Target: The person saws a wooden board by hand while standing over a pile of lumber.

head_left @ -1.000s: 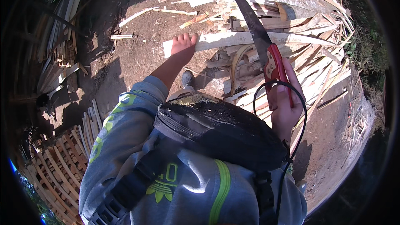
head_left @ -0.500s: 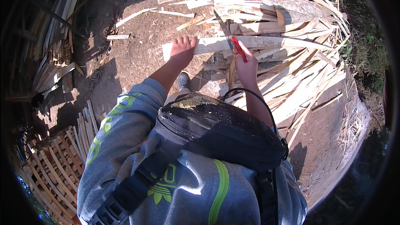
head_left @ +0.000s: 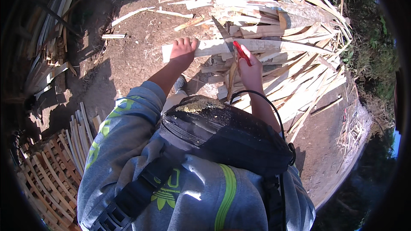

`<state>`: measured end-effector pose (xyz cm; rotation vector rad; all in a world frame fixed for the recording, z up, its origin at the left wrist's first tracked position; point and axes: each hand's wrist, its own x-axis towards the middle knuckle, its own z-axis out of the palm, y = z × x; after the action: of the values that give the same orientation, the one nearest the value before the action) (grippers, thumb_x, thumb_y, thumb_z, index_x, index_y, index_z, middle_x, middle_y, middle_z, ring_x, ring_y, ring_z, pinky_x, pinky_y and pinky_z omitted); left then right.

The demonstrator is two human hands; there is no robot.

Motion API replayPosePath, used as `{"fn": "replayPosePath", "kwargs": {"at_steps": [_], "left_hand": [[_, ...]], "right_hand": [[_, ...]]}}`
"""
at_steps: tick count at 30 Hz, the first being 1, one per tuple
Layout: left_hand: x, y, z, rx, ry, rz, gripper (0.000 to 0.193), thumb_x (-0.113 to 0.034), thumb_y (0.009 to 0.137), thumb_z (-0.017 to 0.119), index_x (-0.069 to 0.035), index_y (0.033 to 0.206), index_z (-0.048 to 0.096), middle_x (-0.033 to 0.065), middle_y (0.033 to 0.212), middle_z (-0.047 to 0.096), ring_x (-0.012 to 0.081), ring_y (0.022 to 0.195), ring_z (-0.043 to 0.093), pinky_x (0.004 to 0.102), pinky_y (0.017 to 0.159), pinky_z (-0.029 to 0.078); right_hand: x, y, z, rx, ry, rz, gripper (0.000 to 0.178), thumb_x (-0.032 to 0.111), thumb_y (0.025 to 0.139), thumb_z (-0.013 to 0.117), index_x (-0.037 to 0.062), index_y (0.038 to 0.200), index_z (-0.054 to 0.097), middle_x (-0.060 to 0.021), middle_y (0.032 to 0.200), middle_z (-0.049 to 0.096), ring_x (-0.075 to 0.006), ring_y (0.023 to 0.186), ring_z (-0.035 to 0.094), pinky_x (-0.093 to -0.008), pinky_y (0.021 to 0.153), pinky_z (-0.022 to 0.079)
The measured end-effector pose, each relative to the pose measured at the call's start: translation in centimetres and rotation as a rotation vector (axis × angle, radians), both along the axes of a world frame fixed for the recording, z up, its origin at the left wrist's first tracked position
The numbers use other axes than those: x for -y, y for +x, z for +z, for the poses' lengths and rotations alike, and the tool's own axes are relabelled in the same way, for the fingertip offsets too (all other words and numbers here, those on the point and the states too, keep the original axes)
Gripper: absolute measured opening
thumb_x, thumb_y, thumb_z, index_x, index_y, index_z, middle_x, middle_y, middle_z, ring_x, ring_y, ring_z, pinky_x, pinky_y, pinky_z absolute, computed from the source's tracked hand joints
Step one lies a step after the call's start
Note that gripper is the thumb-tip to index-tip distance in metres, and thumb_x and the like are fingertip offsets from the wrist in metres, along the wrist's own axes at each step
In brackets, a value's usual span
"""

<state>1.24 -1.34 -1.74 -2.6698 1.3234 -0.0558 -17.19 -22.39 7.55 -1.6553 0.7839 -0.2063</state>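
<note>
A long pale board (head_left: 209, 48) lies crosswise in front of me, its right part resting over a heap of split wood. My left hand (head_left: 183, 53) is closed over the board near its left end, fingers bent over the far edge. In my right hand (head_left: 251, 71) is a hand saw (head_left: 241, 52) with a red handle. Its blade (head_left: 221, 29) crosses the board to the right of my left hand and points away to the far left. Whether the teeth have cut into the wood is too small to tell.
Slabs and strips of wood (head_left: 295, 75) spread across the right and far side. More strips (head_left: 53, 42) are piled at the far left, and a stack of slats (head_left: 49, 179) stands at the near left. A black bag (head_left: 214, 128) hangs at my front. Bushes (head_left: 370, 55) border the right.
The saw and my right hand have come slightly toward me across the board. My left hand keeps its hold. The whole view has shifted a little.
</note>
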Motion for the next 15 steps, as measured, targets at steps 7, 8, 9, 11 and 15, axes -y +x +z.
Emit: {"fn": "replayPosePath", "kwargs": {"at_steps": [7, 8, 9, 11, 15], "left_hand": [[0.1, -0.9, 0.4, -0.08, 0.001, 0.038, 0.051, -0.02, 0.1, 0.061, -0.014, 0.149, 0.05, 0.0122, 0.117, 0.064, 0.0295, 0.111, 0.065, 0.0462, 0.09, 0.05], [0.2, -1.5, 0.6, -0.118, 0.013, 0.046, 0.05, -0.02, 0.101, 0.06, -0.016, 0.15, 0.05, 0.013, 0.118, 0.063, 0.0303, 0.112, 0.065, 0.0477, 0.09, 0.05], [0.1, -2.2, 0.5, -0.131, 0.008, 0.038, 0.05, -0.02, 0.101, 0.06, -0.016, 0.149, 0.05, 0.013, 0.118, 0.063, 0.0303, 0.112, 0.065, 0.0479, 0.09, 0.05], [-0.2, -2.5, -0.1, -0.142, -0.003, 0.041, 0.048, -0.019, 0.101, 0.059, -0.016, 0.149, 0.051, 0.0131, 0.118, 0.063, 0.0302, 0.112, 0.065, 0.0481, 0.091, 0.05], [-0.9, -2.4, -0.8, -0.177, -0.017, 0.097, 0.046, -0.018, 0.101, 0.06, -0.016, 0.146, 0.052, 0.0126, 0.117, 0.063, 0.03, 0.111, 0.065, 0.0476, 0.091, 0.05]], "right_hand": [[-0.2, 0.8, 1.0, 0.017, 0.126, -0.038, 0.052, 0.005, 0.1, 0.057, 0.004, 0.152, 0.061, 0.0025, 0.087, 0.063, -0.0028, 0.069, 0.05, -0.022, 0.062, 0.042], [-0.2, 2.2, -0.7, 0.018, 0.078, 0.001, 0.052, 0.004, 0.101, 0.056, 0.0051, 0.153, 0.06, 0.003, 0.082, 0.061, -0.0031, 0.064, 0.048, -0.022, 0.058, 0.041], [-0.1, 3.3, -2.1, 0.022, 0.024, 0.033, 0.053, 0.002, 0.102, 0.055, 0.0061, 0.154, 0.059, 0.0036, 0.077, 0.058, -0.0034, 0.06, 0.047, -0.022, 0.054, 0.039], [0.3, 4.4, -3.2, -0.04, -0.12, 0.082, 0.051, 0.004, 0.102, 0.056, 0.0044, 0.152, 0.06, 0.0003, 0.088, 0.063, -0.0042, 0.069, 0.052, -0.0227, 0.062, 0.043], [0.5, 1.9, -0.6, -0.052, 0.062, 0.004, 0.049, 0.003, 0.101, 0.055, 0.0021, 0.15, 0.062, -0.0056, 0.106, 0.073, -0.0064, 0.082, 0.059, -0.0229, 0.074, 0.047]]}}
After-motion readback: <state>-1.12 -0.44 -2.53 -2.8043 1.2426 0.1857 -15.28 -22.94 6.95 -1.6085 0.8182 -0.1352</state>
